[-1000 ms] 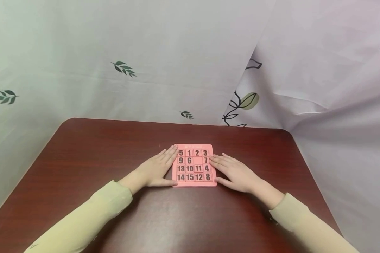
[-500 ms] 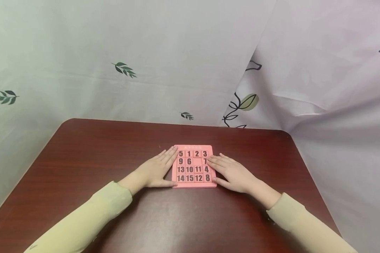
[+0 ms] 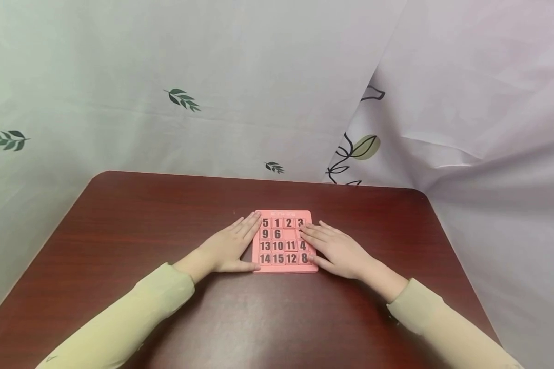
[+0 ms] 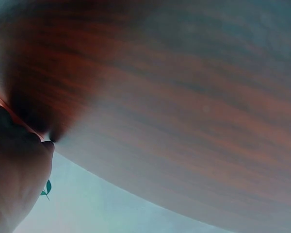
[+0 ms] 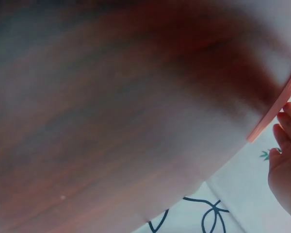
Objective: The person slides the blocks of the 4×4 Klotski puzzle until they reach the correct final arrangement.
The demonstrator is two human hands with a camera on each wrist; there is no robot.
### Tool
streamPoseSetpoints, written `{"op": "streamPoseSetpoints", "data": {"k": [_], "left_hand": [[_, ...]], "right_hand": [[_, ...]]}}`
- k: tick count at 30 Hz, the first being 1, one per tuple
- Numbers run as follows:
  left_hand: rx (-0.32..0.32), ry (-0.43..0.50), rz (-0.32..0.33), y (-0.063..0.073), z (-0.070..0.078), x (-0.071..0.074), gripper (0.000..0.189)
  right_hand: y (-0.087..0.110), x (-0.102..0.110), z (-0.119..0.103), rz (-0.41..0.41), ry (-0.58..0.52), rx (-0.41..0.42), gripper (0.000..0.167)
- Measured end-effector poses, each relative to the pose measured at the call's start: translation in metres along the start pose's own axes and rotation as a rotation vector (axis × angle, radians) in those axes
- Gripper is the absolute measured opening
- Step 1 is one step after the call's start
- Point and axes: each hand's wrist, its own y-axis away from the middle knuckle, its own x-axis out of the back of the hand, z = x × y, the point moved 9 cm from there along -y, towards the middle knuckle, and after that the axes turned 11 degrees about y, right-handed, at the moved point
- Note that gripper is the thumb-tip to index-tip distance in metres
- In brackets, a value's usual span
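At the middle of the desk, a pink number puzzle lies flat, its rows of black numbers facing up. At its 9 o'clock, the left hand has its straight fingers and thumb spread apart, fingertips touching the rim between 10 and 11 o'clock and thumb resting between 7 and 8. At its 3 o'clock, the right hand has straight fingers close together and the thumb apart; the fingertips lie over a tile at 2 o'clock, its number mostly hidden, and the thumb tip reaches the 8 tile at about 4. A bare square shows just beside the 6 tile, towards its 3 o'clock. Beyond the desk at 12 o'clock hangs a pale cloth printed with leaves.
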Motion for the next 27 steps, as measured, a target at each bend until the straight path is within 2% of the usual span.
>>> {"op": "streamPoseSetpoints", "data": {"k": [12,18,27], "left_hand": [[0.007,0.007,0.002,0.0003,-0.0023,-0.0015,0.115],[-0.001,0.0,0.001,-0.0017,0.0001,-0.0025,0.115],[0.005,-0.011,-0.007,-0.0005,0.0003,-0.0009,0.115]], "right_hand": [[-0.0023,-0.0013,-0.0036,-0.005,-0.017,0.011,0.066],[0.0034,-0.0018,0.0006,-0.01,-0.028,0.0,0.065],[0.0019,-0.0022,-0.0066,-0.002,-0.047,-0.028,0.071]]}}
